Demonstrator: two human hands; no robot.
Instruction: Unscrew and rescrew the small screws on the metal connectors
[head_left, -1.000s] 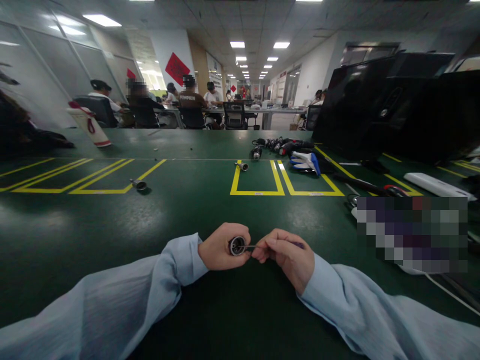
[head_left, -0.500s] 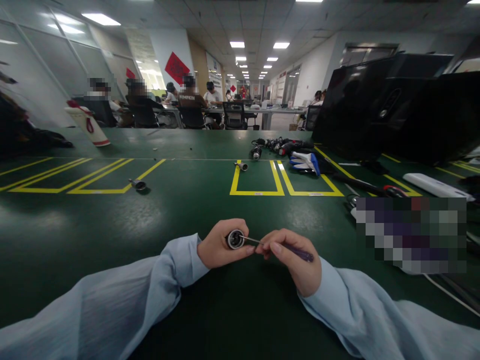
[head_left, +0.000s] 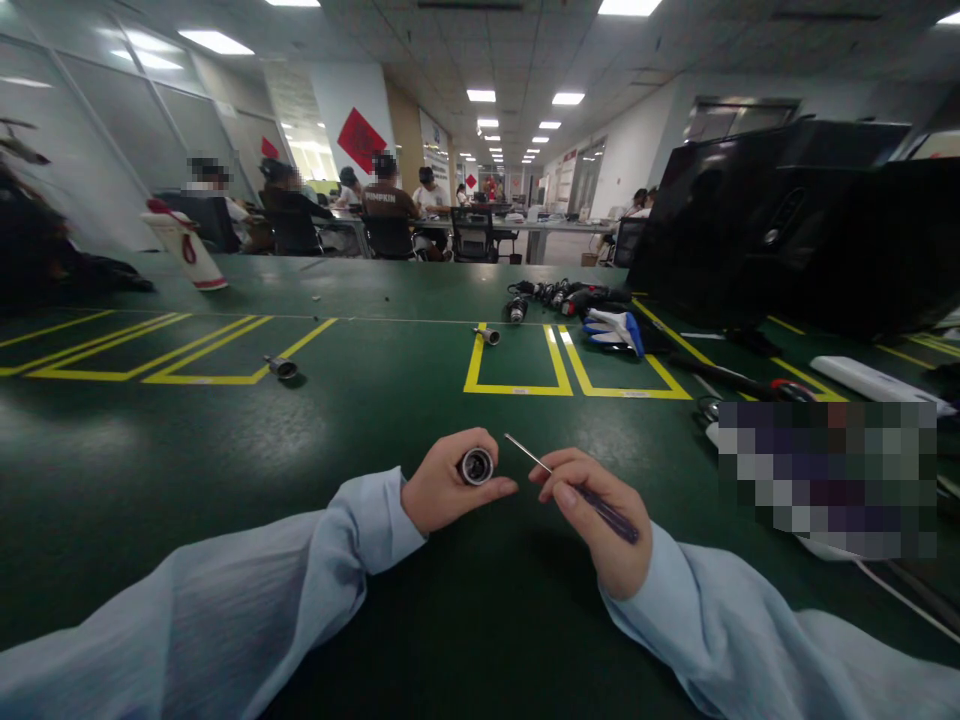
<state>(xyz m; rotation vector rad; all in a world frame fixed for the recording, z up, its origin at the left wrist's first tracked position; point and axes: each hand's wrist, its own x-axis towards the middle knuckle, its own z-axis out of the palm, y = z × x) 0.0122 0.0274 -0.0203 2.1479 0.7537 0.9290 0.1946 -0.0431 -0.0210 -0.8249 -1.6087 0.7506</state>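
My left hand (head_left: pixel 448 484) is closed around a metal cylindrical part (head_left: pixel 476 466), its hollow round end turned toward me. In my right hand (head_left: pixel 598 515) is a screwdriver (head_left: pixel 611 516) with a dark purple handle, held between thumb and fingers. Its thin shaft points up and left, and the tip is just right of the cylindrical part, apart from it. Both hands are above the green table (head_left: pixel 360 440). Farther off, one small metal fitting (head_left: pixel 283 368) lies on the left and another small metal fitting (head_left: pixel 490 336) lies on yellow tape near the middle.
Past the middle lie a pile of dark cables and connectors (head_left: pixel 559 294) and a blue-and-white glove (head_left: pixel 615 330). A large black monitor (head_left: pixel 750 220) stands at the right, a white power strip (head_left: pixel 877 385) nearer. A white cup (head_left: pixel 187 248) stands far left. People sit at tables behind.
The screwdriver tip has come out of the open end of the cylindrical part. My right hand has moved slightly right and down, away from my left hand. The view has shifted slightly.
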